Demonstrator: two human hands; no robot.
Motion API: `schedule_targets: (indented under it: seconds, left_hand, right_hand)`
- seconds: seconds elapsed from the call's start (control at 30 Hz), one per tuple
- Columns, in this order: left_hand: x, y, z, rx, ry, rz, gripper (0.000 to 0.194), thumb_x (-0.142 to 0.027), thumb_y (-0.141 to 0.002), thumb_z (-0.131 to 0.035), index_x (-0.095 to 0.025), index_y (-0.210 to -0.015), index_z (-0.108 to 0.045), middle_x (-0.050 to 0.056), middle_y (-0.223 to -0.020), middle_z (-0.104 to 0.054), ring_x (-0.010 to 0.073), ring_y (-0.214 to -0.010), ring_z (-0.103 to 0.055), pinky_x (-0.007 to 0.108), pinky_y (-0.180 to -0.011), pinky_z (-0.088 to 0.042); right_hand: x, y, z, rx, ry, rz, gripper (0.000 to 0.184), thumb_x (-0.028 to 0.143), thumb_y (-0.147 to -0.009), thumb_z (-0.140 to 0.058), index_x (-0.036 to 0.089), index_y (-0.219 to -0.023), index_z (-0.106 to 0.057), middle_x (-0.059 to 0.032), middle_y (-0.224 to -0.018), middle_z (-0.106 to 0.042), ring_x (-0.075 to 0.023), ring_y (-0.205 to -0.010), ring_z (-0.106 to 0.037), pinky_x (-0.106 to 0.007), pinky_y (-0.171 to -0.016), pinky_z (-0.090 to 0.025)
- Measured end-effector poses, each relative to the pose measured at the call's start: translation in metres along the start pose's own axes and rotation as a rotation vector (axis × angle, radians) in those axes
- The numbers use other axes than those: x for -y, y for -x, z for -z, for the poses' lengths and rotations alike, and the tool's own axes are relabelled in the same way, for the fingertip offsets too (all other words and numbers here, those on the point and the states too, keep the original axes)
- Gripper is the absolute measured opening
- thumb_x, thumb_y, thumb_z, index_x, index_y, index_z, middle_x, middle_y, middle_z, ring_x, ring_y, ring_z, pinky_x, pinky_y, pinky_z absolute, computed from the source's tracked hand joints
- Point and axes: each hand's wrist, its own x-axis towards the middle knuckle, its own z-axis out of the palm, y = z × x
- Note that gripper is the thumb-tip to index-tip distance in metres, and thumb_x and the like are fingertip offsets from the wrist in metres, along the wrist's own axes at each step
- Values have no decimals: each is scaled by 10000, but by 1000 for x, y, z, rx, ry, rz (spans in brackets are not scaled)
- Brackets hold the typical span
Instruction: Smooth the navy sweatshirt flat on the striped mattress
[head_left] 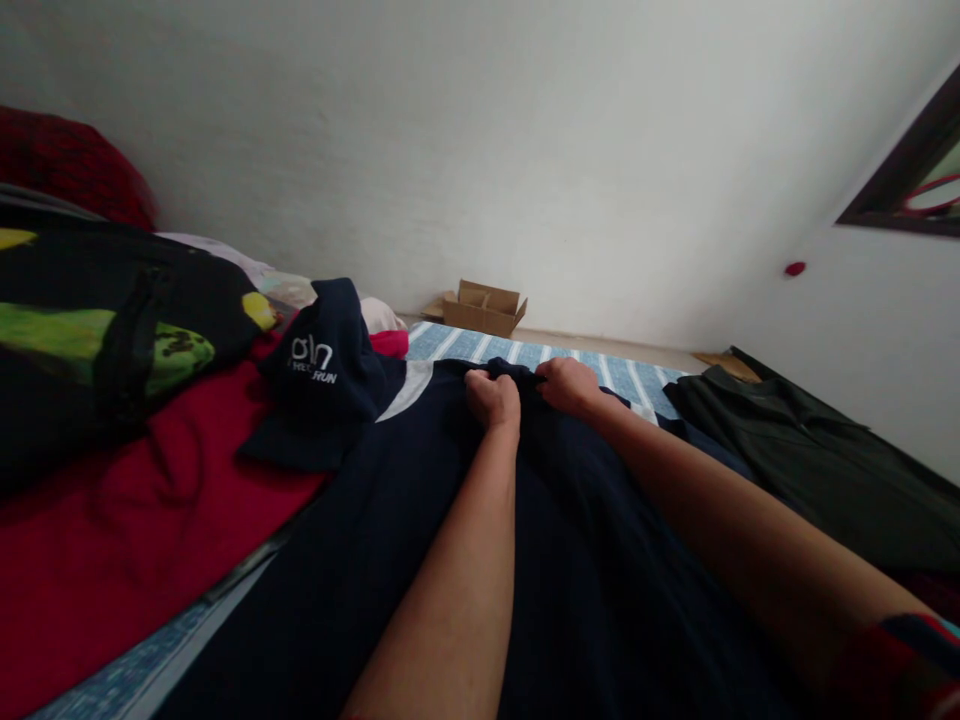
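Note:
A dark navy garment (570, 560) lies spread over a blue striped sheet (525, 352) in front of me. My left hand (491, 398) is closed in a fist on the garment's far edge. Just to its right, my right hand (568, 385) is also closed on that same bunched edge, the two hands nearly touching. Both forearms stretch out over the navy cloth.
A navy piece with white "RUN" lettering (322, 375) lies on a red cloth (135, 520) at left, beside a black bag with green print (97, 350). A dark green garment (817, 460) lies at right. An open cardboard box (484, 307) stands by the white wall.

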Motion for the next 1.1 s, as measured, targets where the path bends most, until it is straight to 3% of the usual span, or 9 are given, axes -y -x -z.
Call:
schedule_targets:
  seconds: [0.13, 0.3, 0.53, 0.73, 0.87, 1.0, 1.1]
  left_hand:
    - [-5, 3, 0, -21, -104, -344, 361, 81, -586, -488, -228, -769, -521, 41, -1013, -604, 223, -1245, -425, 347, -1060, -303]
    - [0, -1, -3, 220, -282, -445, 348, 90, -590, -464, -207, -748, -554, 67, -1143, -584, 233, -1278, -386, 345, -1113, -233]
    - [11, 5, -2, 344, -640, -649, 377, 46, -652, -473, -192, -926, -575, 90, -1402, -405, 256, -1369, -234, 381, -1140, -157]
    - [16, 6, 2, 476, -950, -455, 275, 29, -653, -519, -207, -793, -539, 94, -1433, -380, 271, -1377, -212, 459, -1126, -82]
    - [18, 5, 2, 507, -1063, -430, 248, -4, -654, -558, -204, -798, -530, 104, -1480, -302, 274, -1392, -164, 463, -1117, -41]
    - [18, 4, 2, 498, -1122, -453, 270, -54, -657, -588, -224, -862, -550, 86, -1474, -320, 265, -1385, -186, 458, -1112, -55]
    - [17, 5, 2, 490, -1327, -550, 288, -113, -719, -565, -231, -982, -555, 104, -1478, -308, 271, -1375, -215, 471, -1095, -133]
  right_hand:
    - [-8, -2, 0, -14, 0, 39, 220, 330, -826, -540, 244, -972, -681, -58, -986, -686, -215, -939, -616, -245, -709, -436]
    - [-15, -9, -2, -49, 5, 29, 352, 482, -869, -468, 215, -920, -690, -83, -939, -686, -222, -894, -623, -257, -681, -433]
    - [-17, -23, -14, -83, 21, -23, 350, 458, -889, -456, 194, -998, -660, -107, -998, -663, -223, -945, -602, -282, -753, -437]
    - [-22, -17, -28, -96, 36, -12, 267, 287, -884, -487, 179, -1111, -578, -109, -1170, -569, -228, -1141, -478, -288, -873, -417]
    - [-27, -4, -26, -115, 56, 3, 346, 216, -877, -465, 181, -1221, -485, -108, -1301, -458, -217, -1251, -359, -288, -953, -380]
    - [-54, 16, -10, -37, 89, -31, 319, 280, -861, -505, 212, -1170, -546, -81, -1248, -529, -215, -1195, -443, -286, -930, -399]
    - [-91, 38, 5, 47, 130, -169, 252, 321, -846, -525, 199, -1035, -638, -108, -1145, -609, -248, -1081, -552, -315, -844, -448]
